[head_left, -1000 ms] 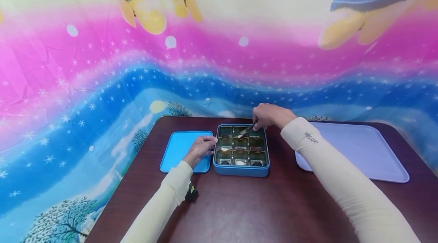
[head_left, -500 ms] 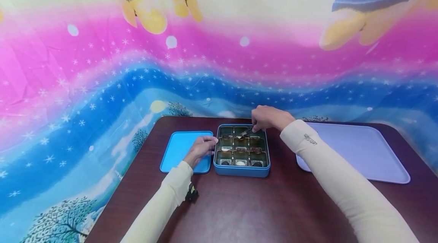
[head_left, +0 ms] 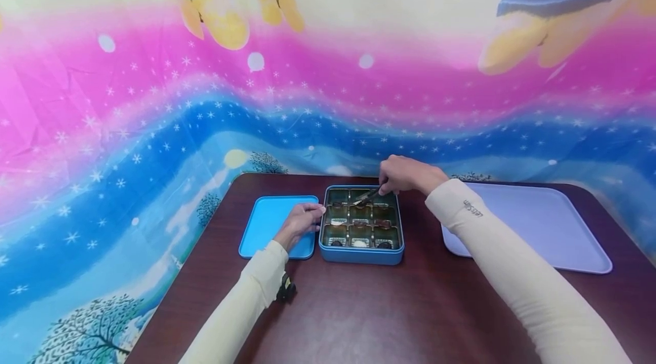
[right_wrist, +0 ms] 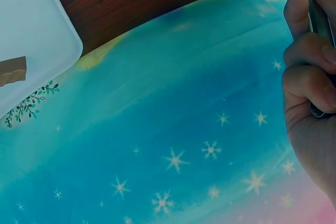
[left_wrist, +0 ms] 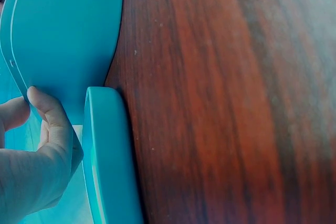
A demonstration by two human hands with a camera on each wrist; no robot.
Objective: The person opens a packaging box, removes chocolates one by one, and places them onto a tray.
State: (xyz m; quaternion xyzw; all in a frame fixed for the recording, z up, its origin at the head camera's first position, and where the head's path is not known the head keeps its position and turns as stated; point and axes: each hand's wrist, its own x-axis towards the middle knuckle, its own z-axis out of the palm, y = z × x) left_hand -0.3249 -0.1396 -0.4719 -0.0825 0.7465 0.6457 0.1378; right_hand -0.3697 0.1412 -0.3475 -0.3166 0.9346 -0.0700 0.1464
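Note:
In the head view, a blue square box (head_left: 361,257) holds a gold divided insert with small dark, brown and white pieces, too small to identify surely. My left hand (head_left: 299,224) holds the box at its left side; the left wrist view has the thumb and a bent finger pinching the box rim (left_wrist: 21,85). Over the back right corner, my right hand (head_left: 410,173) grips metal tongs (head_left: 370,197), which slant down left into the back middle compartment. The tongs' handle (right_wrist: 315,19) shows between the curled fingers in the right wrist view. Whether the tips hold anything is unclear.
Left of the box, a bright blue lid (head_left: 269,227) lies flat on the dark wooden table (head_left: 353,313). A pale lilac tray (head_left: 543,227) stands at the right, partly behind the right sleeve. In the right wrist view it bears a brown strip (right_wrist: 13,71). A printed curtain (head_left: 328,90) hangs behind.
My right hand with the tongs dipped slightly toward the back middle compartment, then rose a little to the right. The left hand, box, lid and tray stay put.

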